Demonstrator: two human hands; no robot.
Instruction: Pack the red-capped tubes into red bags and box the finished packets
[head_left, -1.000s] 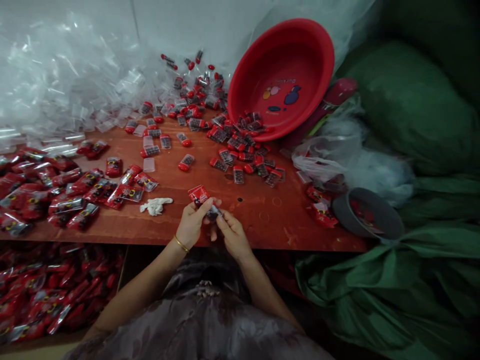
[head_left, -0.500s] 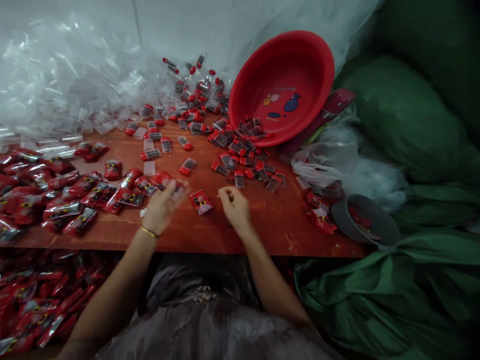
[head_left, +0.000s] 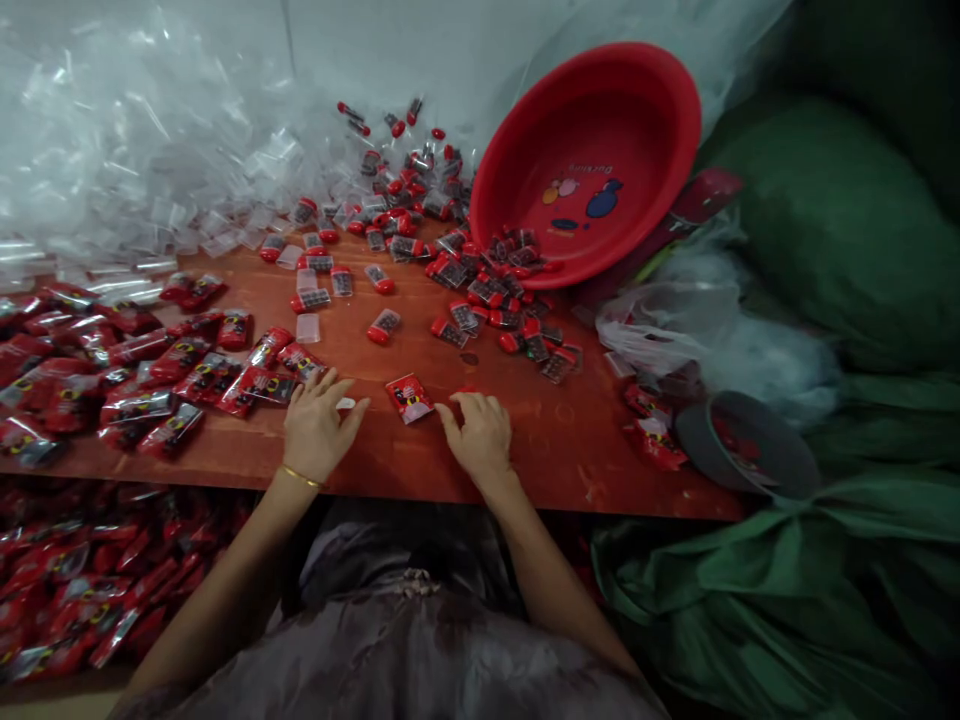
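Observation:
A flat red packet (head_left: 409, 398) with a cartoon print lies on the table between my hands, touched by neither. My left hand (head_left: 319, 430) is open, palm down and fingers spread, at the near edge of the red packet pile (head_left: 259, 385). A small white piece (head_left: 345, 403) shows between its thumb and forefinger; whether they touch it I cannot tell. The fingers of my right hand (head_left: 480, 435) curl over a small red-capped container (head_left: 466, 389), of which only a red edge shows. Other clear containers with red caps (head_left: 385, 326) lie farther back.
A red basin (head_left: 585, 255) leans tilted at the back, containers spilling from its lip. Clear plastic sleeves (head_left: 150, 150) are heaped back left. A grey bowl (head_left: 694, 445), a plastic bag (head_left: 705, 315) and green sacks (head_left: 787, 580) stand right. More packets (head_left: 97, 580) lie below the table's left edge.
My left hand has let go of the red packet it held and spread its fingers. My right hand's fingers now cover a container that lay farther back. The view has shifted slightly.

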